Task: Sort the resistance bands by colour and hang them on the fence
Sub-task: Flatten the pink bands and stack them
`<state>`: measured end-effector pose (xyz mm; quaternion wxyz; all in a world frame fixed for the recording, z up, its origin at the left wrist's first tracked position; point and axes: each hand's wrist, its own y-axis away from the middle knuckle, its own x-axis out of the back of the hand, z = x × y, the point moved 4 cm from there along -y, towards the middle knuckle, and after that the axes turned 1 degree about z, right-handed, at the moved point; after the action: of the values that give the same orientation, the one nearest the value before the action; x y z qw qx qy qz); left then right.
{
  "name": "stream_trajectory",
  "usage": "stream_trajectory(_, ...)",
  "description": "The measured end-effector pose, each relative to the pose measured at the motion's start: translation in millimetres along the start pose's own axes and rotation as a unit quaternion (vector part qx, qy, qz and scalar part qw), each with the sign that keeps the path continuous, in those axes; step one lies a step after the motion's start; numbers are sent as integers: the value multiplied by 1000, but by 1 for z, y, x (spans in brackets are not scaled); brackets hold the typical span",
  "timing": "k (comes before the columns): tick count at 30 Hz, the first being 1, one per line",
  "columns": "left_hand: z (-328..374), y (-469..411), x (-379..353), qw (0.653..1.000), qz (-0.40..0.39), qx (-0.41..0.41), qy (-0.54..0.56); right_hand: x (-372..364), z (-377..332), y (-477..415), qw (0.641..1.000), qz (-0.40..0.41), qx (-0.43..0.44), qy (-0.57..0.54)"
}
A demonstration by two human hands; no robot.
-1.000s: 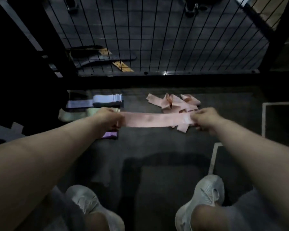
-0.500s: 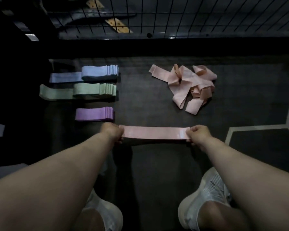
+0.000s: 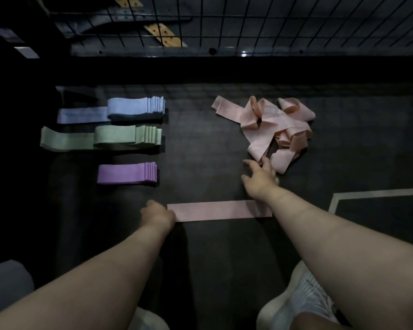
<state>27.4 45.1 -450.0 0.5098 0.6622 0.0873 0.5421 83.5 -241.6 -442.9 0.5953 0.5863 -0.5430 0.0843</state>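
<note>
Lets go of flat pink band [image 3: 215,210] w/ right hand [image 3: 260,177] since half a sec ago; reaches far-right, fingers spread, tips just at near edge of pink heap [image 3: 272,129], gripping nothing. Holds band's left end w/ curled left hand [image 3: 157,214], flat on near floor. Leaves blue stack [image 3: 134,107], green stack [image 3: 126,136], purple stack [image 3: 126,173] far-left. Sorting step, pink last; nothing on fence [image 3: 248,25]. Next prob.: pinch one loose strip, pull free w/o dragging tangle.

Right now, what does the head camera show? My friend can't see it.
A person's left hand holds one end of a flat pink band, while the right hand reaches toward a tangled pile of pink bands. A blue stack, a green stack and a purple stack lie to the left. A wire fence stands beyond.
</note>
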Motion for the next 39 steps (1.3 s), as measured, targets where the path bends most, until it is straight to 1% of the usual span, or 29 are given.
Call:
stream_trajectory(2, 1, 7, 5, 1000, 3, 8, -25, 2, -5, -13, 999, -23, -15, -30)
stream_trajectory(3, 1, 10, 6, 999, 5, -2, -33, 6, -7, -15, 997, -13, -24, -68)
stream_trajectory(4, 2, 13, 10, 999, 11, -19, -36, 11, -8, -16, 991, 13, -27, -129)
stream_trajectory(6, 6, 21, 17, 996, 28, -72, -41, 29, -12, -9, 965, 74, -38, -250)
stream_trajectory(7, 10, 26, 21, 994, 35, -97, -42, 42, -16, -5, 953, 107, -36, -280)
stream_trajectory(9, 24, 38, 30, 988, 44, -144, -28, 74, -26, 8, 938, 172, -16, -301)
stream_trajectory(11, 47, 57, 42, 980, 36, -196, 14, 114, -42, 25, 922, 223, 20, -316)
stream_trajectory(12, 62, 67, 50, 975, 28, -219, 33, 135, -52, 33, 910, 242, 54, -333)
stream_trajectory(14, 93, 96, 73, 961, 24, -269, 55, 176, -71, 53, 894, 251, 118, -352)
stream_trajectory(17, 134, 146, 120, 926, 27, -368, 81, 229, -98, 93, 895, 194, 167, -366)
stream_trajectory(21, 157, 220, 194, 870, 31, -482, 95, 276, -134, 175, 874, 88, 252, -407)
stream_trajectory(23, 157, 253, 225, 850, 28, -510, 130, 292, -147, 220, 862, 45, 295, -410)
stream_trajectory(25, 149, 276, 243, 840, -18, -512, 182, 302, -156, 264, 845, 2, 326, -424)
stream_trajectory(27, 133, 292, 248, 825, -74, -520, 209, 309, -163, 299, 817, -41, 349, -458)
stream_trajectory(29, 114, 297, 238, 820, -123, -520, 206, 315, -167, 325, 773, -79, 371, -509)
stream_trajectory(30, 106, 297, 232, 823, -138, -517, 192, 317, -167, 334, 747, -95, 381, -537)
stream_trajectory(32, 96, 296, 221, 833, -142, -516, 143, 321, -166, 343, 698, -111, 404, -581)
stream_trajectory(33, 93, 297, 218, 834, -135, -522, 115, 324, -164, 343, 679, -113, 412, -598)
stream_trajectory(35, 90, 298, 216, 841, -103, -528, 60, 329, -160, 338, 656, -111, 410, -623)
stream_trajectory(36, 89, 294, 217, 846, -83, -524, 52, 332, -156, 334, 650, -107, 400, -637)
stream_trajectory(39, 84, 280, 225, 874, -66, -474, 79, 343, -138, 320, 633, -99, 365, -676)
